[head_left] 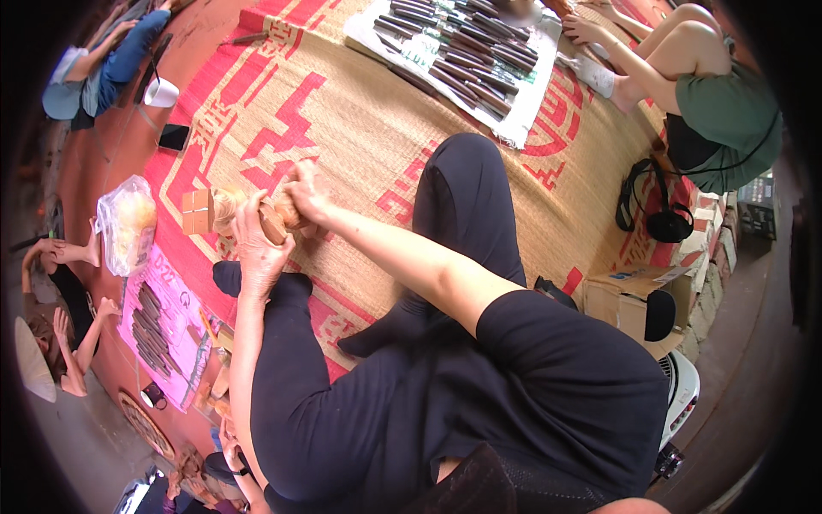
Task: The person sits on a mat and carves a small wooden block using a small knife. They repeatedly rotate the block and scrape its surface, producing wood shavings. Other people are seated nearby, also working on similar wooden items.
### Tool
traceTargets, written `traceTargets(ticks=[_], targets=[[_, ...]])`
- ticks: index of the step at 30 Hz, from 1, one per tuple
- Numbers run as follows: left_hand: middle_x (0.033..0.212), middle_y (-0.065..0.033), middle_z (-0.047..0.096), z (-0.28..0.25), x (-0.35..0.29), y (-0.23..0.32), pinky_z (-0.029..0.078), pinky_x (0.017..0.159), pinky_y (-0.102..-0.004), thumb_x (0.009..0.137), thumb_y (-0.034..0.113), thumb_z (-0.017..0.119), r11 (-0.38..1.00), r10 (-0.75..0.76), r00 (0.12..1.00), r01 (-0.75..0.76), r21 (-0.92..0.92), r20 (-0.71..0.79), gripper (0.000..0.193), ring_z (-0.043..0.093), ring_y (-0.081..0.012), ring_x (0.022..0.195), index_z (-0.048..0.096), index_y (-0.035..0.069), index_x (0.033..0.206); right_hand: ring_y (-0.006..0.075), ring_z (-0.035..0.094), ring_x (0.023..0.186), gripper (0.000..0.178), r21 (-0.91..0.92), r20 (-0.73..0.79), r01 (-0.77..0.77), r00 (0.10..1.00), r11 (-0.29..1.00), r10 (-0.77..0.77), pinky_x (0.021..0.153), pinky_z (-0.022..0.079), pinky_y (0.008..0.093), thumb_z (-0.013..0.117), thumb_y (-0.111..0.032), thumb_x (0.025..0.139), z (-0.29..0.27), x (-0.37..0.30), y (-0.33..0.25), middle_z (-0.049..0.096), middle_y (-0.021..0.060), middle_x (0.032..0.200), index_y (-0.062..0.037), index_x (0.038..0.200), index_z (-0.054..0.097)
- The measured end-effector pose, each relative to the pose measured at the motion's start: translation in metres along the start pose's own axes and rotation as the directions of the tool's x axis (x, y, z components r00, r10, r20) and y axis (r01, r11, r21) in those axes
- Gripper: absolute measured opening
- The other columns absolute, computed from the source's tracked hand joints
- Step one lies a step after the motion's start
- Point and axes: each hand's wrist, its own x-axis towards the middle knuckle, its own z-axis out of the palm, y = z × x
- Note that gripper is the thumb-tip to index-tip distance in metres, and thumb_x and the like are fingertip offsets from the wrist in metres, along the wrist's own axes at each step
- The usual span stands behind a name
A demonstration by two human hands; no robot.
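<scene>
- Fingers of L hand (259, 243), left of ctr, are wrapped round a brown block (273, 226); R hand (305, 195), just to its right, has fingers bent in at a tan bundle (285, 207), but can't tell if they pinch it or only rest on it.
- Far L, lower: pink sheet (185, 322) w/ dark rod-like pcs (152, 334) lying roughly side by side, well apart from the hands.
- L, above that: clear plastic bag (128, 227) w/ pale yellow contents; phone (174, 137) higher up.
- L of ctr: orange-brown box (197, 212) w/ pale crossing lines, just beside a tan crinkled pc (226, 206) near L hand.
- Block + bundle: betw. the two hands, L of ctr, over the patterned mat (368, 146). Step in hand, prob.: two-handed handling, L steadying, R working. Next move likely calls for firm L hold & small, controlled R motion.
- Upper ctr: white sheet (516, 135) w/ more dark pcs (462, 64).
- Upper R: co-worker's hand (584, 31), well apart; cardboard box (612, 304) lower R.
</scene>
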Motion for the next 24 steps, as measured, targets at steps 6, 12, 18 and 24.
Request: traceTargets(ticks=[6, 12, 18, 24], targets=[[0.128, -0.0126, 0.048, 0.001, 0.0, -0.002, 0.033, 0.107, -0.0436, 0.062, 0.005, 0.071, 0.999, -0.047, 0.998, 0.048, -0.018, 0.044, 0.08, 0.045, -0.0327, 0.121, 0.041, 0.012, 0.136, 0.0336, 0.057, 0.099, 0.032, 0.178, -0.017, 0.106, 0.994, 0.978, -0.105, 0.089, 0.045, 0.0409, 0.068, -0.023, 0.077, -0.007, -0.004, -0.021, 0.059, 0.0156, 0.1, -0.0031, 0.101, 0.061], [0.127, -0.0125, 0.049, 0.003, 0.003, -0.003, 0.034, 0.106, -0.0426, 0.063, 0.01, 0.073, 1.0, -0.014, 1.0, 0.014, -0.02, 0.026, 0.078, 0.046, -0.0328, 0.12, 0.044, 0.011, 0.134, 0.0327, 0.056, 0.101, 0.027, -0.154, -0.133, 0.235, 0.958, 0.96, -0.256, 0.088, 0.045, 0.0432, 0.067, -0.023, 0.078, 0.015, 0.007, 0.038, 0.059, 0.0145, 0.1, -0.0039, 0.095, 0.062], [0.12, -0.0139, 0.049, 0.0, 0.002, 0.001, 0.037, 0.103, -0.0439, 0.062, 0.008, 0.073, 0.999, -0.035, 0.999, 0.035, -0.038, -0.007, 0.078, 0.047, -0.0351, 0.115, 0.044, 0.013, 0.134, 0.0344, 0.054, 0.103, 0.031, 0.192, -0.138, 0.14, 0.984, 0.971, -0.114, 0.09, 0.043, 0.0419, 0.064, -0.023, 0.08, -0.015, -0.011, 0.017, 0.057, 0.0173, 0.106, -0.0032, 0.102, 0.058], [0.119, -0.0147, 0.049, 0.0, -0.002, -0.002, 0.037, 0.102, -0.0451, 0.063, 0.012, 0.074, 0.998, -0.051, 0.998, 0.049, -0.039, -0.039, 0.076, 0.047, -0.0355, 0.115, 0.045, 0.012, 0.133, 0.0321, 0.055, 0.103, 0.027, 0.178, -0.151, 0.347, 0.934, 0.921, -0.323, 0.092, 0.042, 0.0413, 0.065, -0.018, 0.08, 0.012, -0.036, 0.009, 0.059, 0.0149, 0.107, -0.0026, 0.101, 0.059]])
